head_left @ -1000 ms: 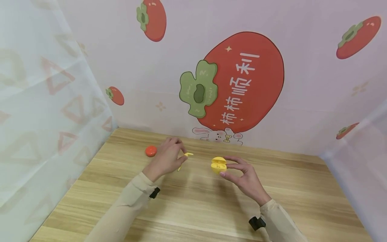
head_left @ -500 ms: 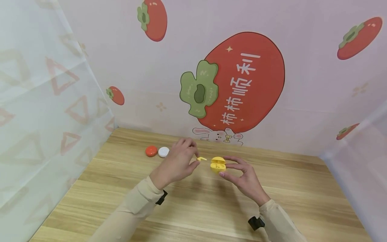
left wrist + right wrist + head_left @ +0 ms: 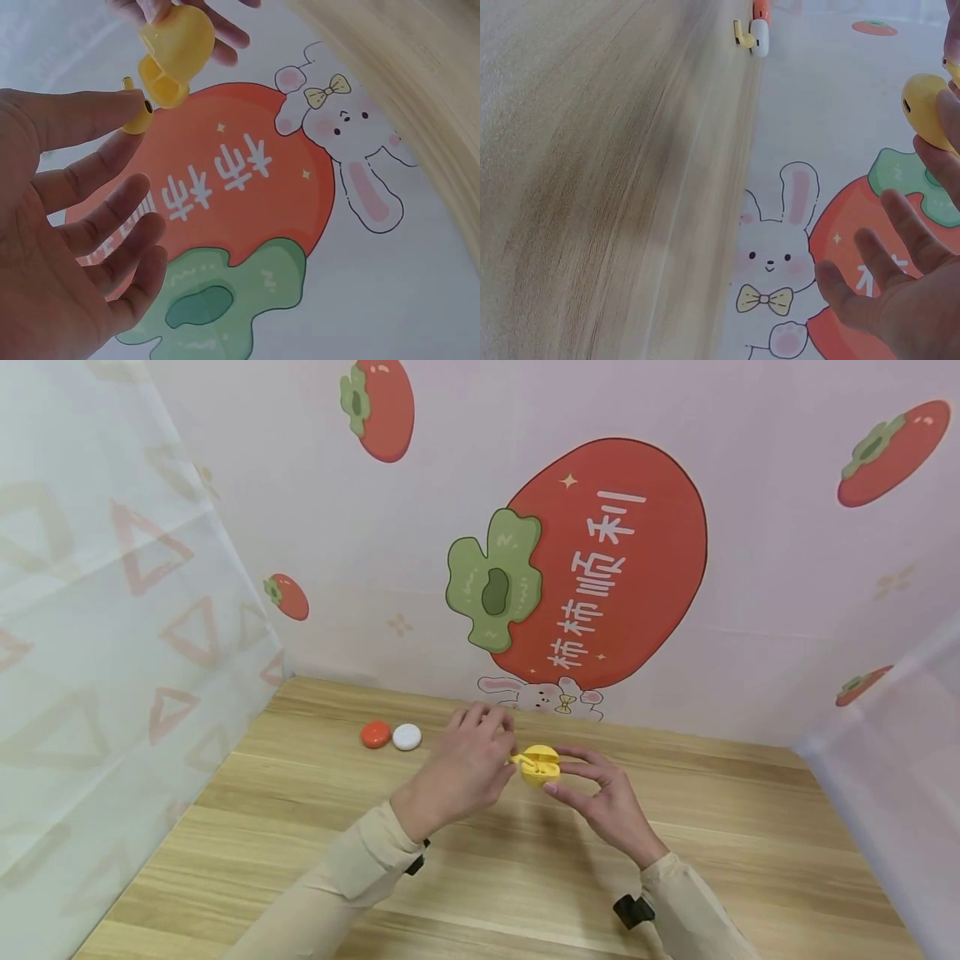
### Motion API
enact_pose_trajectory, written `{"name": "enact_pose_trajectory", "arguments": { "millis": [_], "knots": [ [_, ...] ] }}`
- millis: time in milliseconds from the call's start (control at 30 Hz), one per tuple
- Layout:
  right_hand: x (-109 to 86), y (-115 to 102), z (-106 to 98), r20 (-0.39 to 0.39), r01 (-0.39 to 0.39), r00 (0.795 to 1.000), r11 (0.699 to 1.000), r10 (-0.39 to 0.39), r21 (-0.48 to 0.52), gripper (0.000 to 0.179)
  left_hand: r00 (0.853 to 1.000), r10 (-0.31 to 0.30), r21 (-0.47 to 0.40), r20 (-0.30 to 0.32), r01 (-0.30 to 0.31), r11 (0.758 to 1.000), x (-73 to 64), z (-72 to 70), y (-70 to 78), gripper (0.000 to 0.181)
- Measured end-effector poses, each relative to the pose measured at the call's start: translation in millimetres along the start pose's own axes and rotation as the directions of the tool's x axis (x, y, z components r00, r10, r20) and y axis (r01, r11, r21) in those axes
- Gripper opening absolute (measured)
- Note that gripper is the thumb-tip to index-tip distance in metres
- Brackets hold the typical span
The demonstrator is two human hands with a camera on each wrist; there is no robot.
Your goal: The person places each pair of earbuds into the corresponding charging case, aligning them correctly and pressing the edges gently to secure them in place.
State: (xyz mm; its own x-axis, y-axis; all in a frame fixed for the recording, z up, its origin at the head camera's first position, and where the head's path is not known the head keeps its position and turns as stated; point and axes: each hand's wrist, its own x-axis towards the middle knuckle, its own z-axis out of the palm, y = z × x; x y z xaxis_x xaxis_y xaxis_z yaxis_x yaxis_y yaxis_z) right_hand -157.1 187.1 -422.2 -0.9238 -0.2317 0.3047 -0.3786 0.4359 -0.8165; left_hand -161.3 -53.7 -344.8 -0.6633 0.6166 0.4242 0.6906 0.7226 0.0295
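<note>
My left hand (image 3: 467, 767) pinches a small yellow earbud (image 3: 135, 120) between thumb and index finger, its other fingers loosely bent. The earbud's stem reaches the open yellow earbud case (image 3: 542, 779) and overlaps its inner side in the head view. My right hand (image 3: 611, 797) holds that case from the right, thumb in front and fingers behind, with the lid raised. The left wrist view shows the case's hollow slots facing the earbud. A second yellow earbud (image 3: 744, 37) lies on the table in the right wrist view; in the head view the left hand hides it.
A round red case (image 3: 375, 734) and a round white case (image 3: 407, 737) sit side by side on the wooden table (image 3: 480, 885), left of the hands. A printed backdrop (image 3: 420, 527) with persimmons and a rabbit stands behind the table, with patterned sheets at both sides.
My left hand has moved right with the earbud, from apart from the case to right at its opening. The white case has come into view behind it. My right hand stays nearly still.
</note>
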Motion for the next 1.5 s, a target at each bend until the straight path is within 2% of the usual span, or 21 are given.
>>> {"name": "enact_pose_trajectory", "arguments": {
  "millis": [267,533,667,933,1033,1233,1500],
  "knots": [
    [0.5,0,0,-0.002,0.002,1.000,1.000,-0.002,0.001,0.026,0.997,0.082,0.195,-0.008,-0.079,0.978,5.0,-0.1,10.2,0.016],
    [1.1,-2,1,-0.003,0.009,1.000,1.000,-0.009,0.001,0.026,0.991,0.130,0.346,0.017,-0.128,0.929,7.8,2.9,18.2,0.021],
    [1.2,-2,2,-0.001,0.025,1.000,1.000,-0.025,0.007,0.026,0.990,0.139,0.392,0.022,-0.136,0.910,8.5,4.2,20.8,0.021],
    [1.5,-2,3,0.004,0.049,0.999,0.998,-0.049,0.028,0.025,0.984,0.179,0.411,0.012,-0.168,0.896,9.8,6.1,22.3,0.013],
    [1.4,-2,3,0.005,0.053,0.999,0.998,-0.053,0.029,0.025,0.982,0.187,0.397,0.015,-0.177,0.901,10.6,5.9,22.4,0.014],
    [0.9,-2,3,0.007,0.053,0.999,0.998,-0.053,0.027,0.025,0.985,0.170,0.341,0.031,-0.171,0.925,11.2,5.1,20.8,0.022],
    [0.1,-1,3,0.007,0.047,0.999,0.999,-0.048,0.023,0.025,0.982,0.189,0.328,0.014,-0.183,0.927,11.9,4.8,20.0,0.016]
  ]
}}
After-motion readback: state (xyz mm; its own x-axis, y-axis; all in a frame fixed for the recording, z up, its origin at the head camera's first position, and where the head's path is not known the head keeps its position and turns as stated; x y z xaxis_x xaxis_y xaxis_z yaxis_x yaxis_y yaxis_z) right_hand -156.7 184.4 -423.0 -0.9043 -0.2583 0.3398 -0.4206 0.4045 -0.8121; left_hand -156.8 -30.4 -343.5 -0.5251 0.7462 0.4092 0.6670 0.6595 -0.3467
